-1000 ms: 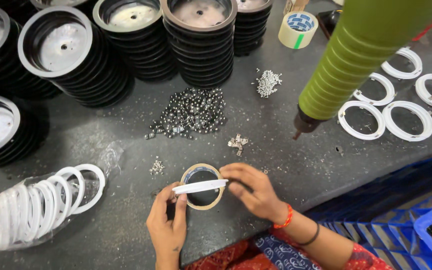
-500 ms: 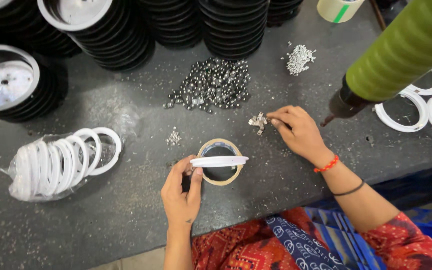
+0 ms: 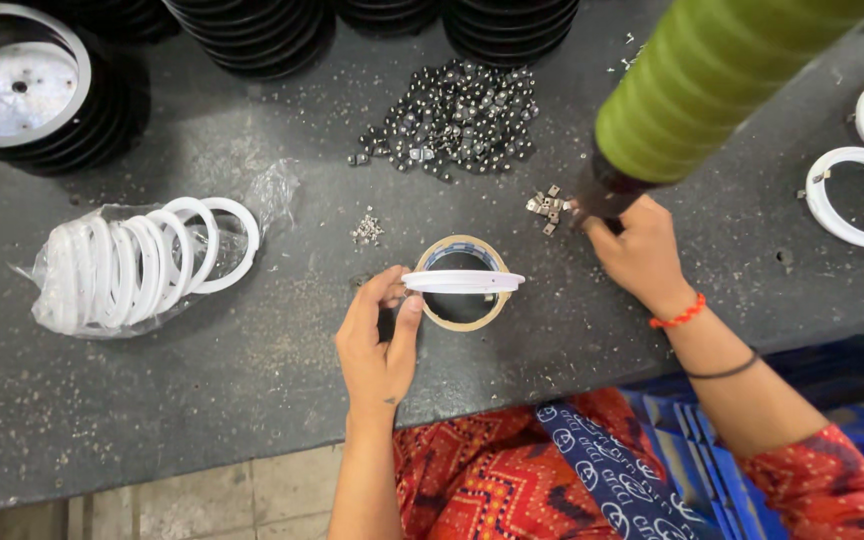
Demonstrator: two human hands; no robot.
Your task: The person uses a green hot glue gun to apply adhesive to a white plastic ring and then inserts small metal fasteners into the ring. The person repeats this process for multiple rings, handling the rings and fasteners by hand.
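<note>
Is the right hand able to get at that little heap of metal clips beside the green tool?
Probably yes: the right hand already lies beside the small metal clips, fingertips almost on them. The green tool hangs above, but nothing seems to block them.

Dark grey, gritty worktable [image 3: 202, 400] fills most of the view, w/ specks and small scuffs across its top. Below its front edge, bottom left, a strip of pale tiled floor [image 3: 202, 495]. Blue plastic crates [image 3: 852, 400] sit under the table at right. Light is even, soft shadows.
</note>
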